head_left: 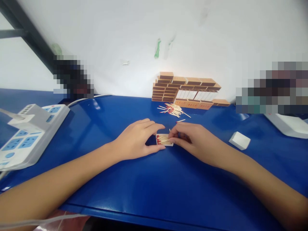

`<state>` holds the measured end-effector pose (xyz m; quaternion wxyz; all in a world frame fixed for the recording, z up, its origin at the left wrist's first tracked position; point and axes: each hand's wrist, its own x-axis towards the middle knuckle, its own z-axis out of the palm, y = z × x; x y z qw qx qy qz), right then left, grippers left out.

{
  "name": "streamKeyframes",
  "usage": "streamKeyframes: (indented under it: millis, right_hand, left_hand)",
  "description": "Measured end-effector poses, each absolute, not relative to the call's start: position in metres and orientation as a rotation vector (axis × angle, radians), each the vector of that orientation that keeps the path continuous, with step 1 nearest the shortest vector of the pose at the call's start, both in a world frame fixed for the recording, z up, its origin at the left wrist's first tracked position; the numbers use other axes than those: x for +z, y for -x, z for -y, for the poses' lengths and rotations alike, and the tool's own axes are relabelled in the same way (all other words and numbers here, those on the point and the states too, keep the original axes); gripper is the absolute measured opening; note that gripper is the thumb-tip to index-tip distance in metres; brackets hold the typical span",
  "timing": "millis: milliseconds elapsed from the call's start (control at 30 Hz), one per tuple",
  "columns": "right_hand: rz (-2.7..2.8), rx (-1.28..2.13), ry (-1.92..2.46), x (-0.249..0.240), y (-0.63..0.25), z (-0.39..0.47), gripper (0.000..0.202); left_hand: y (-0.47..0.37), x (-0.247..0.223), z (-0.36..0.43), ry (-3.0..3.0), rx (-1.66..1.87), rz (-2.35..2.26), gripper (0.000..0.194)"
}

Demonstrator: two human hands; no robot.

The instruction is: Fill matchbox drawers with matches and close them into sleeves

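A small white matchbox tray [165, 144] holding red-tipped matches [163, 139] lies on the blue table [134, 192]. Around its left end, the thumb and forefinger of my left hand [138, 139] rest at the near and far sides, gripping the tray. At the right end, my right hand [190, 138] has its fingertips pinched over the matches, with a match stick showing just above the fingers. A loose pile of matches [174, 110] lies farther back, and a single match [180, 121] sits between the pile and my right hand.
Stacked matchboxes [166, 89] stand against the white wall [120, 32]. A white power strip [36, 134] with a plugged-in adapter and cables lies at the left. A white block [240, 140] is at the right, near a white device [288, 125]. Blurred patches cover both back sides.
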<state>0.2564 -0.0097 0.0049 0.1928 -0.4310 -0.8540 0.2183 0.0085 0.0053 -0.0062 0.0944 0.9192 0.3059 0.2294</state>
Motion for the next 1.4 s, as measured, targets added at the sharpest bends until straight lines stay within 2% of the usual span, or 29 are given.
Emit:
streamKeyframes:
  millis: [400, 567, 933, 1033, 1200, 1333, 1400]
  right_hand:
    - [2.358, 0.454, 1.142, -0.003, -0.24, 0.013, 0.011]
    - [2.449, 0.486, 1.093, -0.003, -0.232, 0.012, 0.015]
    - [2.476, 0.399, 1.08, 0.01, -0.251, 0.009, 0.015]
    - [2.406, 0.336, 1.124, 0.018, -0.269, 0.0, 0.015]
    - [2.423, 0.399, 1.25, 0.016, -0.281, -0.008, 0.015]
    - [2.341, 0.398, 1.58, 0.006, -0.263, 0.0, 0.029]
    - [2.297, 0.412, 1.676, 0.004, -0.256, 0.003, 0.028]
  left_hand:
    - [-0.011, -0.005, -0.005, -2.726, 0.663, -0.88, 0.044]
    - [-0.01, -0.007, -0.004, -2.746, 0.681, -0.897, 0.061]
    - [-0.008, -0.009, -0.005, -2.738, 0.705, -0.909, 0.071]
    - [-0.007, -0.01, -0.007, -2.742, 0.74, -0.872, 0.063]
    - [-0.005, -0.004, -0.011, -2.767, 0.776, -0.828, 0.029]
    - [-0.004, 0.0, -0.011, -2.768, 0.798, -0.887, 0.024]
    - [-0.005, 0.0, -0.011, -2.775, 0.785, -0.888, 0.023]
